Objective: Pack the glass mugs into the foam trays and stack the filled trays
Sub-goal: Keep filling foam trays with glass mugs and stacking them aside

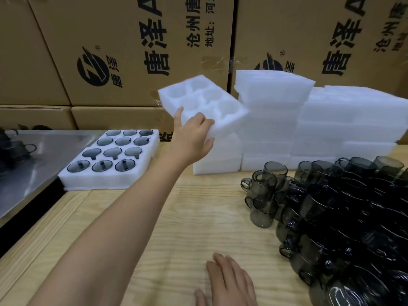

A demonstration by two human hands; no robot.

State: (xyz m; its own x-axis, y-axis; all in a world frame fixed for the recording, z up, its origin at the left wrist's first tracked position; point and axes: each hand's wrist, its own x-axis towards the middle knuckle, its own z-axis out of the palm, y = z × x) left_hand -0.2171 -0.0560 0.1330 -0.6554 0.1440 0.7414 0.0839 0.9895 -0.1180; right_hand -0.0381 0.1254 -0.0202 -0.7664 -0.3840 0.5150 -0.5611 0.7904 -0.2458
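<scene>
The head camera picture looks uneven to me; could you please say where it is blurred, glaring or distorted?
Head view: the empty white foam tray gripped by the left hand is soft-edged; the pile of dark smoked glass mugs smears into one black mass at lower right; the grey metal surface shows pale glare; the brown cardboard boxes lean from wide-angle distortion.

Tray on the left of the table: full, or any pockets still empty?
Full. All twelve pockets of the foam tray hold a dark glass mug; no bare pocket shows.
</scene>
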